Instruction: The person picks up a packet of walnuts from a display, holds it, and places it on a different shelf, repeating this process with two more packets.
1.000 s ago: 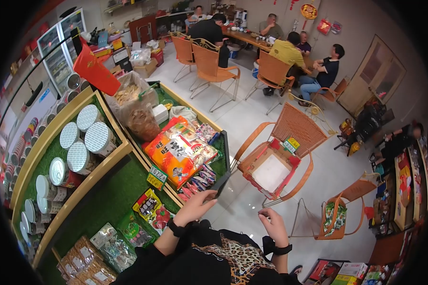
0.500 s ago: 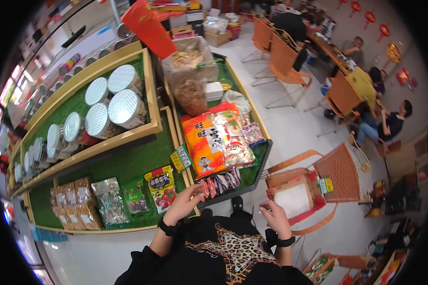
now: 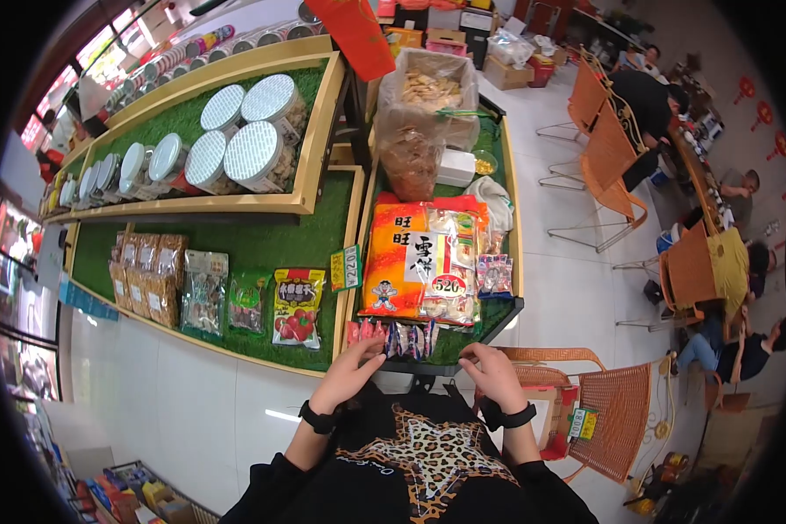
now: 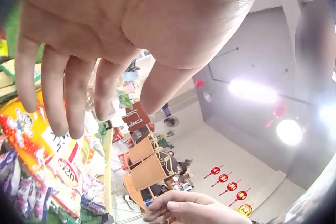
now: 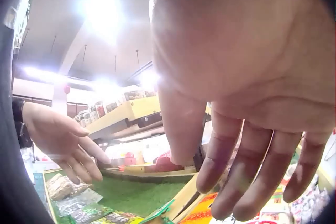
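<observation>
And here's the big orange cracker bag, lying face up on the worktop, likely so its bright print catches the eye, and everything else takes its place from there! On its near side sit the small wrapped packets, lined up along the front, probably to be within easy reach. Your left hand is right by the pink ones, fingers loose and slightly spread, gripping nothing; whether a fingertip touches a packet, you can't tell from here. Over at the bag's near right corner, your right hand is just as relaxed, palm facing inward, nothing in its grasp. Just left of the bag, a price tag tilts up on the divider, seemingly angled for reading. Now the containers! Beyond the bag, a clear plastic bag bulges with pale, chip-like pieces, darker brown snacks bunched in plastic just this side of it. Beside those, a white box, contents hidden, and a small tub of yellow bits. Up and left of the orange bag, lidded tubs lean along the raised shelf, food showing through their clear sides.
</observation>
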Motion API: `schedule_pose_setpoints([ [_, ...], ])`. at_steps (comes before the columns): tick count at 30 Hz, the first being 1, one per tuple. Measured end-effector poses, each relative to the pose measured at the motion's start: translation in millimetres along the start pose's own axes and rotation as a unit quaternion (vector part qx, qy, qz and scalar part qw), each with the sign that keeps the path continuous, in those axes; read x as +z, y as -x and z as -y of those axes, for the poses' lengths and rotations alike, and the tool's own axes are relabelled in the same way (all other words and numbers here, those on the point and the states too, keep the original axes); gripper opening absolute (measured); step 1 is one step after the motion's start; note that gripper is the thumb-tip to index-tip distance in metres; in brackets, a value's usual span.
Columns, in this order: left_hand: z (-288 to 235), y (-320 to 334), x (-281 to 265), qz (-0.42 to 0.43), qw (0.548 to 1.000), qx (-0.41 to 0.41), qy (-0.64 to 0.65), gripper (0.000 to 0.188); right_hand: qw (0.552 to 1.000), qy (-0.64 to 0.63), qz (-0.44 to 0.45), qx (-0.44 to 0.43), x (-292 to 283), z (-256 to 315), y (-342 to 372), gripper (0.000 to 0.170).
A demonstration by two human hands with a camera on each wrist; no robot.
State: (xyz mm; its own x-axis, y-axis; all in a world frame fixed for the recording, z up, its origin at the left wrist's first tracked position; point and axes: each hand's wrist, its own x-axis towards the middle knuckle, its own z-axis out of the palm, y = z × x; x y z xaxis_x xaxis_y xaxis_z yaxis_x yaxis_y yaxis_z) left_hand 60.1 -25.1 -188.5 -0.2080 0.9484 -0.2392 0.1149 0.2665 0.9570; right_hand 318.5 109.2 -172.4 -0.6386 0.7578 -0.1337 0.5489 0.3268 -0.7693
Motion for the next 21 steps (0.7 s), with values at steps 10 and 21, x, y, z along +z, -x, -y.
schedule_pose_setpoints([
  [10, 141, -28, 57, 0.080, 0.962, -0.246, 0.082, 0.037, 0.982, 0.012, 0.165, 0.089, 88, -108, -39, 0.034],
  [21, 177, -54, 103, 0.097, 0.936, -0.320, 0.108, 0.045, 0.951, 0.131, 0.140, 0.243, 159, -148, -69, 0.039],
])
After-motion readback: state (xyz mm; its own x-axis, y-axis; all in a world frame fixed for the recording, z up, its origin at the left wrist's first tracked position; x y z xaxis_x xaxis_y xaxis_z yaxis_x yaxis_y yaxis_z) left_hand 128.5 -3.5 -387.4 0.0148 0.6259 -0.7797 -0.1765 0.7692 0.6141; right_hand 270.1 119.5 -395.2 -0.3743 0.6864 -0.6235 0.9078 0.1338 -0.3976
